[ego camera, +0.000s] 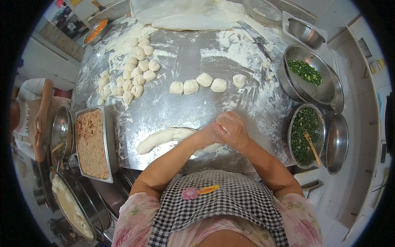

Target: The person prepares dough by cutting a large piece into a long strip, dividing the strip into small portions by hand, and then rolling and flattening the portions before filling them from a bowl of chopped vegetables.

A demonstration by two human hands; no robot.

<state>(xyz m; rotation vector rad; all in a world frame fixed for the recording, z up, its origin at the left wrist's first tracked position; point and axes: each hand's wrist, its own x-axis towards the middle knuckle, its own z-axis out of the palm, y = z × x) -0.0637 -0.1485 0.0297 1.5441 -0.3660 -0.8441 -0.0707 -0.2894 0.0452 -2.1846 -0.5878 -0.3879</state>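
Note:
My left hand point(213, 135) and my right hand point(233, 126) meet over the near middle of a floured metal worktable point(148, 108). Both are closed around a bit of pale dough point(220, 128) that shows between the fingers. Beneath my forearms a long roll of dough point(166, 136) lies curved on the table, partly hidden by the left arm. Beyond my hands several dough pieces point(204, 79) lie in a loose row. A larger group of floured dough balls point(135, 72) is at the back left.
At left stands a metal tray of ground filling point(91, 139), with a steamer point(71, 203) below and a person point(37, 117) behind. Bowls of chopped greens point(305, 72) are at right, one with a wooden utensil point(311, 148). A long-bladed tool point(257, 40) lies at the back right.

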